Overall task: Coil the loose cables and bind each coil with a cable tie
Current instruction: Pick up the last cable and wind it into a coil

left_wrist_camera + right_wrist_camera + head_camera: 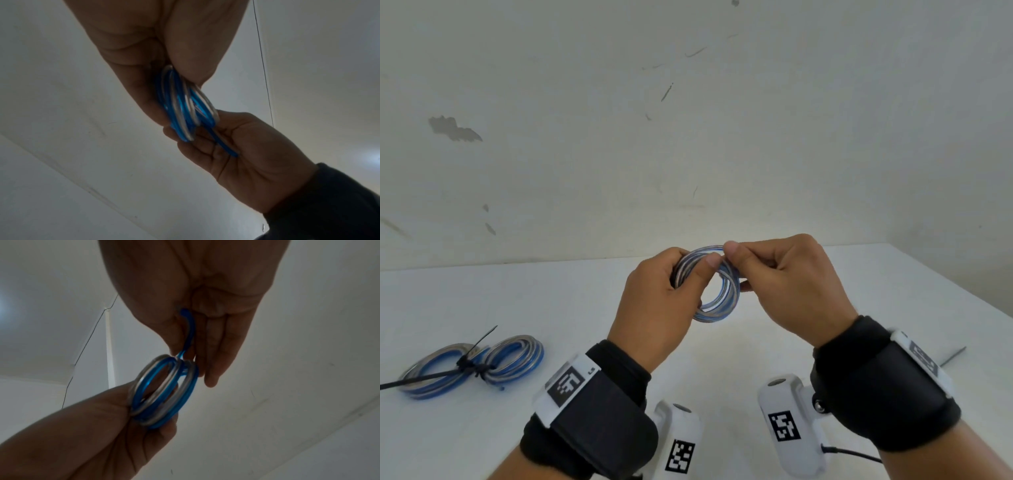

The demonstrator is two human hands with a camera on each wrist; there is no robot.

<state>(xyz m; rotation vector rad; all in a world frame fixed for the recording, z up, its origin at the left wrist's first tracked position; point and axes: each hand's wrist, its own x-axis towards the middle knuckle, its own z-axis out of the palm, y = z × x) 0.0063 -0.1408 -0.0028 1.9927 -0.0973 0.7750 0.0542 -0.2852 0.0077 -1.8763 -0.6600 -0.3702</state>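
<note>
The blue and clear cable coil (717, 284) is up in the air, above the middle of the white counter (825, 284). It is a small round bunch of thin loops. The left hand (657, 301) holds the left side of the bunch, with the thumb on the front and the fingers curled behind it. The right hand (787, 284) pinches the loose cable end (188, 331) at the top of the coil, between the thumb and first finger.

The cable looks light and thin. It looks smooth and shiny, so it may slip. It also looks springy: the loops spread apart a little in the right wrist view, so they may pop open if the grip goes loose. I think the best place to hold is across all the loops at once, on one side, squeezing them flat together. That leaves the other side free for a tie.

Near the left edge of the counter lie two tied coils (472, 366), touching each other, with black cable ties (472, 363) round them. At the right edge, behind the right wrist, a thin dark strip (953, 356) lies on the counter. It may be a spare tie, but I cannot tell.
</note>
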